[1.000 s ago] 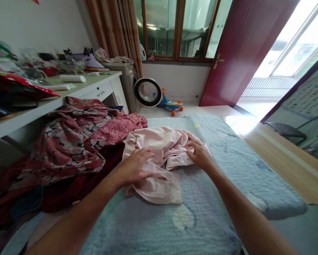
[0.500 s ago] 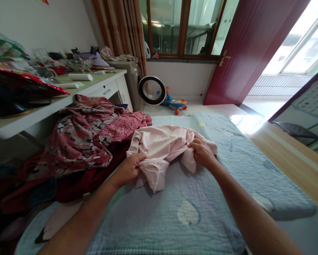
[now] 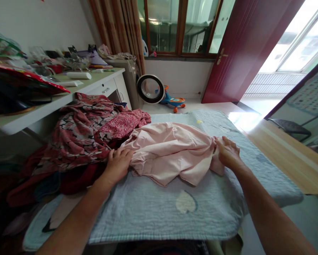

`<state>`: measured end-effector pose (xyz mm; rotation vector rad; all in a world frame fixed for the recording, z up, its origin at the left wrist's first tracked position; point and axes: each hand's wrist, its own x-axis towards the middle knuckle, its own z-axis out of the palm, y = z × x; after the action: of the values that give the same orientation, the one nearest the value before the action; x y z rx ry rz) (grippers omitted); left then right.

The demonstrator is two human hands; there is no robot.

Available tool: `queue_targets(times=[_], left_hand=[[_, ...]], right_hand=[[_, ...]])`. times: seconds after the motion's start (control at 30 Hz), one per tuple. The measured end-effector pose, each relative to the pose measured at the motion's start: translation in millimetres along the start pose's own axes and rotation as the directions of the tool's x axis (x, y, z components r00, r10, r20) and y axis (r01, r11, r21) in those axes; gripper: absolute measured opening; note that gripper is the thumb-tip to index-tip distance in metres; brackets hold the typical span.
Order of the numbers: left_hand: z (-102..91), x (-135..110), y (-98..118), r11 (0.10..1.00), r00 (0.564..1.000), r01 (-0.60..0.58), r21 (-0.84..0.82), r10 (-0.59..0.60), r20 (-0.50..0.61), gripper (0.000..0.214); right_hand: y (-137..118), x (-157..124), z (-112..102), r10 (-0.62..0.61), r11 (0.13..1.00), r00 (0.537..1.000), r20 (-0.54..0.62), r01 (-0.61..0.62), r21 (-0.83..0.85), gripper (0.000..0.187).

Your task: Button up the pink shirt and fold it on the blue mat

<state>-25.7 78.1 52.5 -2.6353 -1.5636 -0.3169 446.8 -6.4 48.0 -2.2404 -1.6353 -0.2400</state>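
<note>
A pale pink shirt [image 3: 172, 152] lies spread sideways and wrinkled on the light blue quilted cover [image 3: 159, 219]. My left hand [image 3: 120, 161] is closed on the shirt's left end, its fingers over the cloth and the thumb hidden. At the opposite end, my right hand [image 3: 229, 152] grips a bunched part of the shirt, and a short flap of fabric hangs below the fingers. Just left of the shirt is a heap of clothes, with a red floral garment [image 3: 79, 134] and a small-patterned red cloth [image 3: 124, 124] on top.
A cluttered desk [image 3: 100, 79] runs along the left wall. Beyond the cover stand a washing machine with its round door [image 3: 150, 88] open and a blue-and-orange ride-on toy [image 3: 173, 101]. A dark red door [image 3: 243, 49] stands open at the back right.
My hands have moved apart, the right one outward to the right and the left one slightly left. The bunched pink shirt is now stretched wider and lies flatter on the cover.
</note>
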Motion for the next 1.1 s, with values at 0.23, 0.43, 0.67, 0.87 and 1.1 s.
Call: queue_targets(times=[0.23, 0.43, 0.67, 0.87, 1.1], left_hand=[[-9.7, -35.2, 53.7, 0.955, 0.956, -0.292, 0.058, 0.294, -0.018, 0.090], [12.7, -26.7, 56.9, 0.953, 0.955, -0.290, 0.090, 0.294, -0.044, 0.044], [-7.9, -6.7, 17.3, 0.931, 0.971, -0.235, -0.279, 0.213, -0.108, 0.041], [-30.2, 3.7, -6.5, 0.870, 0.960, -0.059, -0.490, -0.086, -0.267, 0.022], [3.9, -19.0, 5.2, 0.998, 0.999, 0.014, 0.056, -0.013, -0.033, 0.036]], right_hand=[[-67.5, -65.2, -13.2, -0.480, 0.849, 0.871, 0.099, 0.434, 0.303, 0.041], [-81.4, -89.9, 11.4, -0.508, 0.812, 0.844, 0.169, 0.404, 0.421, 0.024], [-51.1, -73.4, -16.4, -0.248, 0.787, 0.955, 0.165, 0.099, 0.609, 0.022], [-27.1, -62.6, -21.3, 0.035, 0.904, 0.999, 0.037, -0.048, 0.425, 0.024], [-53.2, -84.1, -7.8, -0.106, 0.992, 0.985, -0.135, 0.114, 0.050, 0.028]])
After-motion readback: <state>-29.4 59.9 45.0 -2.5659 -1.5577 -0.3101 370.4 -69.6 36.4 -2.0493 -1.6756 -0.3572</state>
